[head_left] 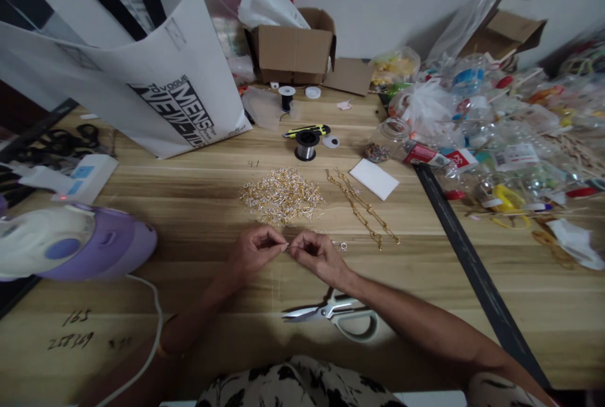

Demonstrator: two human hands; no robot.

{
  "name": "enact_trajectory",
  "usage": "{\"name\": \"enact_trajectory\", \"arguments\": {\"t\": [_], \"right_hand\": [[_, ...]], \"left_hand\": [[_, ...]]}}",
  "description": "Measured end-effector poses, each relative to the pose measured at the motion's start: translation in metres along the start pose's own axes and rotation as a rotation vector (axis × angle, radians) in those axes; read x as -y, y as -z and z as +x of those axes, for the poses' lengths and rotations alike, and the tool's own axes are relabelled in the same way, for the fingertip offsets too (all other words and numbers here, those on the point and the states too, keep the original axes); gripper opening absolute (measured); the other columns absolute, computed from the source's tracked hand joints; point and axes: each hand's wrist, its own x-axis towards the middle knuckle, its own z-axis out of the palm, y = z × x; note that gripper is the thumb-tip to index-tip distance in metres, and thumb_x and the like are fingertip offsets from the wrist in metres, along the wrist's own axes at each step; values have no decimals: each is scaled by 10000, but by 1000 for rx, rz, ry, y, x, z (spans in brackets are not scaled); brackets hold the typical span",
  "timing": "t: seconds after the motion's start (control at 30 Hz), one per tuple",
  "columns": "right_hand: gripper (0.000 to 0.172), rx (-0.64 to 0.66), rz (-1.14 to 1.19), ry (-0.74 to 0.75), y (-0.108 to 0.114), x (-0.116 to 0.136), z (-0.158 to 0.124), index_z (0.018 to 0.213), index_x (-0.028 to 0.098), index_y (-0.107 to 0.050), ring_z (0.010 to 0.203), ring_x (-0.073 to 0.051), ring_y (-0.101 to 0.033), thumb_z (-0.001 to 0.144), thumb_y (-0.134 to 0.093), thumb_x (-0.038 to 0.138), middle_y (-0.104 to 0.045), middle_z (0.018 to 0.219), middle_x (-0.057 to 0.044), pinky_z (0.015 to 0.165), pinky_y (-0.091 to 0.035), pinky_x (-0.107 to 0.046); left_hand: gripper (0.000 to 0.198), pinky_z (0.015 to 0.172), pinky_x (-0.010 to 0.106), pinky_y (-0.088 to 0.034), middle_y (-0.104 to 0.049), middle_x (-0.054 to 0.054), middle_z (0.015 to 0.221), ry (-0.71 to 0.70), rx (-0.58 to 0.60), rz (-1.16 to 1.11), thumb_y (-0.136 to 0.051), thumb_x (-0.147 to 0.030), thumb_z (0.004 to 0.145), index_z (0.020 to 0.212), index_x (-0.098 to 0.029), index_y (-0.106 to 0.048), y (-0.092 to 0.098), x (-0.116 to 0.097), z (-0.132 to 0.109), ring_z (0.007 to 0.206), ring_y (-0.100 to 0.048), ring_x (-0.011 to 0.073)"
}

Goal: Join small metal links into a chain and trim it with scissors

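Observation:
Fingertips almost meeting, my left hand (255,251) and my right hand (322,258) are both closed in a pinch just above the table. Whatever sits between the fingertips is tiny and I cannot make it out. Beyond them lies a loose pile of gold and clear beaded pieces (282,196). A short string of small clear rings (341,246) shows beside my right knuckles, partly hidden by that hand. Farther right, gold beaded chains (365,208) stretch across the wood. Below my right wrist rest scissors (350,321) with pale handles, their blades pointing left.
A spool of silver wire (306,146), a yellow-black utility knife (302,131) and a white card (374,179) lie farther back. At left are a purple-white appliance (113,240) and a large bag (137,92). Plastic bottles (515,161) heap at right; a cardboard box (293,48) stands behind.

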Motion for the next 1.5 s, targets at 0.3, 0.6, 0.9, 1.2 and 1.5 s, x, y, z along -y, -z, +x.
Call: {"name": "enact_trajectory", "arguments": {"t": [0.3,0.6,0.9,1.2,1.5], "right_hand": [[256,-5,-2,-10,0,-2,0,673,159,-547,544,-84,-403,784,-598,383,-482,592,31,524,-307,-212],[254,-1,-4,-2,0,0,0,676,152,-548,541,-81,-399,789,-597,375,-484,593,30,517,-305,-204],[249,21,-20,5,0,0,-1,682,156,-547,543,-81,-393,799,-593,372,-476,593,30,515,-302,-207],[219,17,2,9,1,-1,0,676,158,-541,542,-85,-395,796,-593,334,-472,593,33,519,-300,-212],[262,11,8,-4,1,-1,0,679,157,-544,543,-80,-392,800,-593,384,-475,593,32,519,-298,-209]], "left_hand": [[85,626,223,-466,-642,29,668,-23,34,19,-659,-198,699,664,-131,-620,0,1,0,648,-593,126],[93,613,221,-465,-647,33,657,-3,6,33,-661,-212,692,664,-132,-622,0,1,0,640,-591,128],[84,623,226,-474,-657,32,660,-4,-14,10,-679,-200,686,664,-135,-630,1,3,0,646,-602,132],[85,624,223,-470,-653,34,665,-16,6,6,-666,-197,698,663,-131,-625,0,1,-1,648,-601,131],[110,648,229,-491,-645,40,679,-82,11,12,-669,-204,708,645,-131,-615,-2,-2,-1,668,-610,134]]}}
